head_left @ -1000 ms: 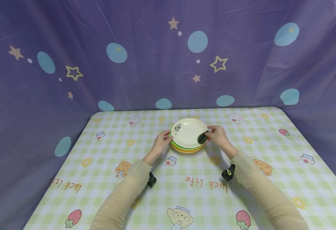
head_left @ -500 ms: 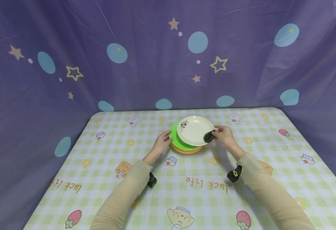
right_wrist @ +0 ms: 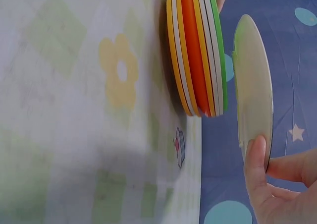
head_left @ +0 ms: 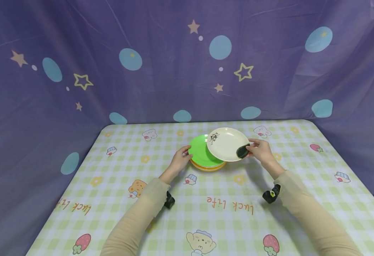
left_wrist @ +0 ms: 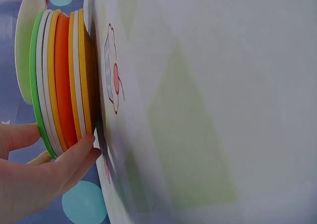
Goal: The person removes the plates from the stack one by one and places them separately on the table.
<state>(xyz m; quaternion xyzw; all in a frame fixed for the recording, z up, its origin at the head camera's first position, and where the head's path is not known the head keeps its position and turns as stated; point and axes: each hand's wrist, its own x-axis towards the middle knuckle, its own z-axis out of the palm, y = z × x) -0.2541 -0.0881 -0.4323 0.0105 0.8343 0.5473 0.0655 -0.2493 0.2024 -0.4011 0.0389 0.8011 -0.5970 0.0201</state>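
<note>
My right hand (head_left: 261,152) pinches the rim of a white plate (head_left: 226,142) that has a dark floral print and a dark green patch near the fingers. In the right wrist view this plate (right_wrist: 255,80) is raised, with a gap between it and the stack. Below and to its left, a stack of plates stands on the table, with a green plate (head_left: 203,153) on top. Orange, white and yellow layers (left_wrist: 64,80) show under the green one. My left hand (head_left: 179,160) grips the stack's left edge, thumb at the green rim and fingers at the lower layers.
A green-and-white checked tablecloth (head_left: 219,227) with printed cartoons covers the table. Behind and beside the table hangs a purple curtain (head_left: 167,71) with stars and blue ovals. A black wrist camera (head_left: 271,193) sits under the right sleeve.
The white plate has moved right and slightly up off the stack in my right hand, uncovering more of the green plate. My left hand has stayed at the stack's left edge.
</note>
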